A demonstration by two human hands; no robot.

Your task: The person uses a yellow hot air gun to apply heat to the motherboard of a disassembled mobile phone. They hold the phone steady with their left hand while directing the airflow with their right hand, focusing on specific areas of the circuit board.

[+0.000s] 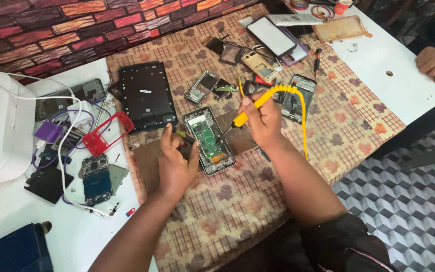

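Forearms reach in from the lower edge. Left hand [176,163]: fingers pinch a small dark tool [183,135] beside the opened phone [208,140]. Right hand [262,120]: fingers wrapped round a yellow-handled iron [255,105], tip at the phone's bare green board. Back cover already off; board not yet lifted out. Phone lies mid-tabletop [409,88] on patterned cloth [217,211], loose parts around.

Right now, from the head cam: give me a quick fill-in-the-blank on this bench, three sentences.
1. The right hand grips a tool with a ____ handle and cable.
2. The tool's tip points at the opened phone, whose circuit board is ____ in colour.
3. Left of the black tablet frame lies a ____ phone frame.

Missing words: yellow; green; red
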